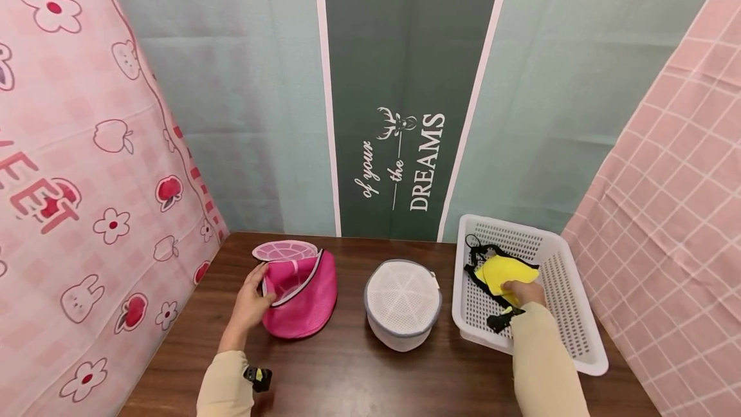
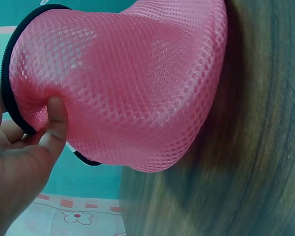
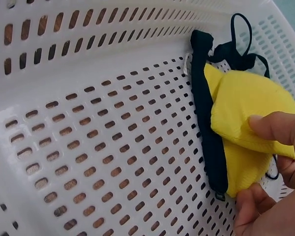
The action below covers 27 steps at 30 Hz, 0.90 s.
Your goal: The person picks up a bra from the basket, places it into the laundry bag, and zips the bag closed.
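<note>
My left hand grips the rim of a pink mesh laundry bag at the left of the table. In the left wrist view the thumb presses into the pink mesh beside the black zipper edge. The bag's round lid is folded back behind its mouth. My right hand reaches into a white plastic basket and pinches a yellow bra with black straps. The thumb lies on top of a yellow cup, with the fingers at its lower edge. A black band runs along the bra's side.
Between the hands a round white mesh laundry bag with grey trim stands on the brown wooden table. Behind hangs a green printed cloth. Pink patterned cloths border the left and right sides.
</note>
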Tool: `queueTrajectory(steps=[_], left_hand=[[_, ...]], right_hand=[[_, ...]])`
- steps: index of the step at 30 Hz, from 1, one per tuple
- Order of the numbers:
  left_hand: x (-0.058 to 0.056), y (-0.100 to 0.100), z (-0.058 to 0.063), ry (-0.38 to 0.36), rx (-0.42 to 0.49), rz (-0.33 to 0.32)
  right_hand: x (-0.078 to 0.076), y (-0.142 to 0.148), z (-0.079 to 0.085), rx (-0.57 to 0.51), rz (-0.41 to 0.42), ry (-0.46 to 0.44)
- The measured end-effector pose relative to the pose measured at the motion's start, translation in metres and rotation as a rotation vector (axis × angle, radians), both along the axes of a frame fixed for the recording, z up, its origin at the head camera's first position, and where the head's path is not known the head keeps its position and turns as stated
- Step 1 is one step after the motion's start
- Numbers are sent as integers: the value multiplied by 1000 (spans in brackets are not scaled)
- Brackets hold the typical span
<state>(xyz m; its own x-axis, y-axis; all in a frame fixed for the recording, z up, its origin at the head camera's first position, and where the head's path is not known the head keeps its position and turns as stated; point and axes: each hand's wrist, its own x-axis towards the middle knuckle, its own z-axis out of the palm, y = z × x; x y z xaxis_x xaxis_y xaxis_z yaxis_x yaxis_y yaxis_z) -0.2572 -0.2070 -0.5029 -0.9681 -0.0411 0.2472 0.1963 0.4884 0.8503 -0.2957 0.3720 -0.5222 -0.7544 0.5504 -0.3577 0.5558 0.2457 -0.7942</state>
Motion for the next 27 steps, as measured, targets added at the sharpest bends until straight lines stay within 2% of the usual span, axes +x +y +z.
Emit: queueTrajectory(steps=[3,6,8,12,13,15,19,22,23,27], left_hand=[[1,0,2,1,64,-16],[3,1,6,6,73,-23],[5,3,12,6,93,-33],[14,9,30,-29,170,-49],[15,8,31,-34,183,-56],[14,5,27,-38,178,-60],[18,4,29,-37,159,-65],[27,9,44,-53,160,-55],[27,9,45,-48,155,-54],[24,6,41,-61,156,-52]], right_hand=[[-1,0,2,3,-3,0],[-2,2,3,21,-1,2],[-2,3,2,18,-4,16],[-3,7,-1,-19,-5,100],[-3,8,-2,-25,-2,116],[-3,9,-3,-30,8,129],[-3,16,-4,-6,40,79],[-5,21,-7,1,58,65],[-6,21,-9,4,63,65],[-6,24,-13,-38,78,77]])
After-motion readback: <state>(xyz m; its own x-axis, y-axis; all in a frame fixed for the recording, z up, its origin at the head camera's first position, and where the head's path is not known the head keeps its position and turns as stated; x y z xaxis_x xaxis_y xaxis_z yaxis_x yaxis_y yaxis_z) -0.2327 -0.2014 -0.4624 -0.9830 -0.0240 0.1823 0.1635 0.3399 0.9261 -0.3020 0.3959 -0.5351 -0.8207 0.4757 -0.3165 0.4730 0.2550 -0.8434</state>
